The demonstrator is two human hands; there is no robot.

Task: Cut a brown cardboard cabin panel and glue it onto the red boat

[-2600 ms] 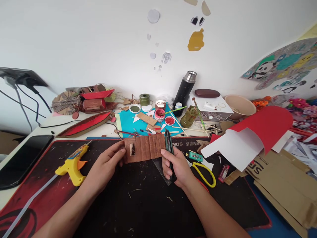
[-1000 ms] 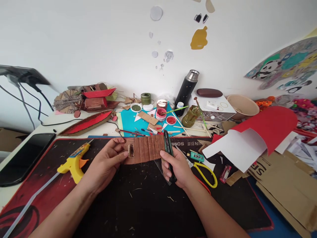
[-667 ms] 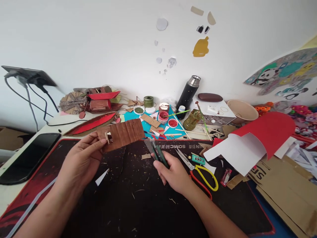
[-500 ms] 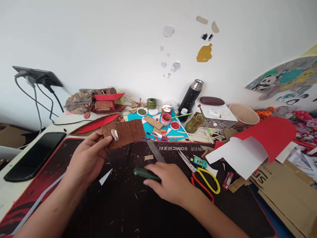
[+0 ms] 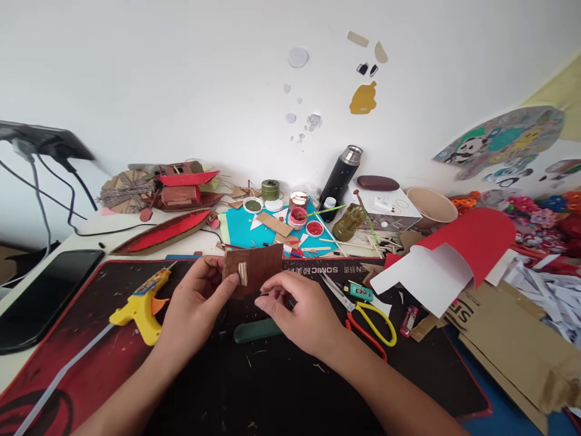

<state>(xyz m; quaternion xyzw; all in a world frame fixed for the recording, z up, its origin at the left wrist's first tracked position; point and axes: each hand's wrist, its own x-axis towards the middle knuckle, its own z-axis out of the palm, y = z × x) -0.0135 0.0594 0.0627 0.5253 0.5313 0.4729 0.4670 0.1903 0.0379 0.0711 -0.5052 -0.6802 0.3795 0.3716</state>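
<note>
Brown cardboard (image 5: pixel 265 263) is what's in hand right now, held up over the dark desk mat (image 5: pixel 218 387), more or less in the middle, with its painted face tipped toward the camera. Left hand (image 5: pixel 197 306) has it pinched near the left edge, thumb on the front and the other fingers around behind. That thumb sits just beside a small pale, ridged patch (image 5: pixel 243 274) in the brown surface.

Right hand (image 5: pixel 304 315) is up close to the lower right corner, thumb and fingers curled toward each other. Honestly can't tell if it's gripping the edge, only touching it, or pinching something tiny. Green cutter (image 5: pixel 256 330) lies on the mat below the board, one end tucked behind the right hand.

Rest of the desk is pretty busy: yellow glue gun (image 5: pixel 136 303) on its side to the left, phone (image 5: pixel 49 297) beyond it near the edge. Over on the right, scissors (image 5: pixel 348 304) with one yellow and one red handle, blades apart, plus a lighter (image 5: pixel 409 321) near a big curled sheet of red paper (image 5: pixel 481 242). Behind the mat there's blue paper (image 5: pixel 240 227) with an open red paint pot (image 5: pixel 298 218) on it, a black flask (image 5: pixel 338 178) leaning by the wall, and a little boat (image 5: pixel 163 233) with a red inside.
</note>
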